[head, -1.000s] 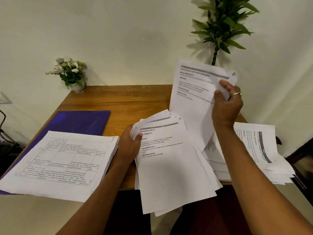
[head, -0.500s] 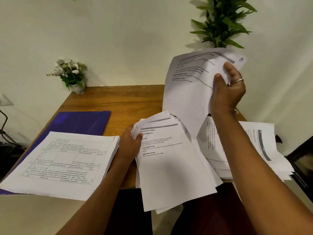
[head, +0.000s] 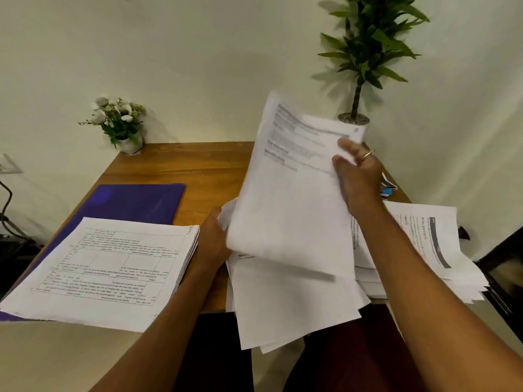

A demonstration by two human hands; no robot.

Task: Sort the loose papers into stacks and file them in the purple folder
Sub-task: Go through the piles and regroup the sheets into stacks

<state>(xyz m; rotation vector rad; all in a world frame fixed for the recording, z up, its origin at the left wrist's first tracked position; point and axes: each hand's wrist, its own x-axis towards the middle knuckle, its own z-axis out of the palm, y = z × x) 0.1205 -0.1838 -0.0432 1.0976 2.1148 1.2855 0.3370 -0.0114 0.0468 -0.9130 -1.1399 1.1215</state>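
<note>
Now our right hand (head: 358, 176) pinches a printed sheet (head: 288, 199) over the middle stack (head: 291, 306), whose left edge our left hand (head: 212, 241) grips.

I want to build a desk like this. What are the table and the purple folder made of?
Table: looks like wood, with a smooth brown finish; grain streaks show. Folder: maybe plastic or coated card; it is flat and purple with a faint sheen.

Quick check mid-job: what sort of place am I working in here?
Likely a small office or home study: a wooden table against a plain wall, stacks of printed paper and a purple folder.
</note>
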